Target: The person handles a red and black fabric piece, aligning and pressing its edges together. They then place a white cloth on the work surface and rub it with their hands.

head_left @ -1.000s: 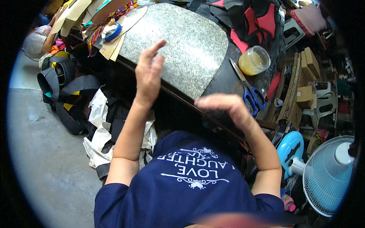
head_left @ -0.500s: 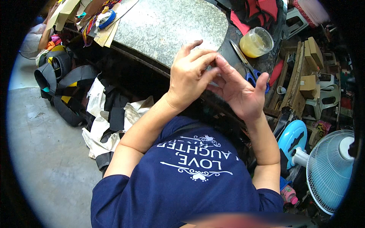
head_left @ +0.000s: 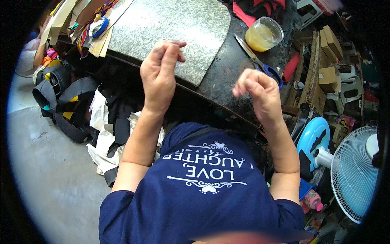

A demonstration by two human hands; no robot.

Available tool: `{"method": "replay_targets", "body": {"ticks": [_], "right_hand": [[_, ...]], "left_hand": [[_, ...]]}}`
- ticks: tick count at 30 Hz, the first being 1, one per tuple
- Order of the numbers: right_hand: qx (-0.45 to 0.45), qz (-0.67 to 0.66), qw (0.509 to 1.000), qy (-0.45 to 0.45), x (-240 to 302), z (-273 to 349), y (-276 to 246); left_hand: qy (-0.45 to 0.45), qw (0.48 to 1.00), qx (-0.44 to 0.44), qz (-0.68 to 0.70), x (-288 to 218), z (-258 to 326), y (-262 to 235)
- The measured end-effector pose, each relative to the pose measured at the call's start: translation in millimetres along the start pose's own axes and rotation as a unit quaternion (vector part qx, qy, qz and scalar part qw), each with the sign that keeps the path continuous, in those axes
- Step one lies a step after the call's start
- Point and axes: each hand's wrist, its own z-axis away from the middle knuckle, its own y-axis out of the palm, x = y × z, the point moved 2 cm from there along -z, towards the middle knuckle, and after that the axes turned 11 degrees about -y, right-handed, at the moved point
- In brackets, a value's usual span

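Observation:
My left hand [head_left: 160,73] is raised over the near edge of the grey speckled stone slab [head_left: 178,24], thumb pressed to its curled fingers. Nothing shows between them. To its right, my right hand [head_left: 262,93] hovers above the front of the dark worktable [head_left: 221,87], fingers bent in and thumb against them, with no object visible. The two hands are well apart. Just beyond my right hand lie scissors [head_left: 260,61] with blue handles, blades pointing away to the left. Behind them stands a clear jar [head_left: 264,34] of yellowish liquid.
Blue tape [head_left: 100,27] and card strips [head_left: 99,44] lie left of the slab. Red pieces [head_left: 243,16] are at the back. Black straps [head_left: 73,97] and white cloth [head_left: 99,110] pile at the left. A fan [head_left: 353,175] stands at lower right, near boxes [head_left: 329,79].
My hands were touching at the fingertips and have separated, the left moving left. My right hand's spread fingers have curled in. The table objects sit slightly further left in the picture.

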Motion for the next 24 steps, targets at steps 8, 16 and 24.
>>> {"method": "replay_targets", "body": {"ticks": [8,16,24], "right_hand": [[0.174,0.219,0.917,-0.286,73.9,-1.7,43.7],[0.084,0.222,0.876,-0.42,88.3,-0.6,64.4],[0.153,0.089,0.917,-0.358,78.6,6.8,48.8]], "left_hand": [[-0.049,0.996,0.056,-0.047,-6.2,9.7,0.4],[-0.087,0.994,0.047,-0.038,0.2,14.5,6.0],[-0.121,0.989,0.082,-0.004,-6.6,15.9,12.9]]}}
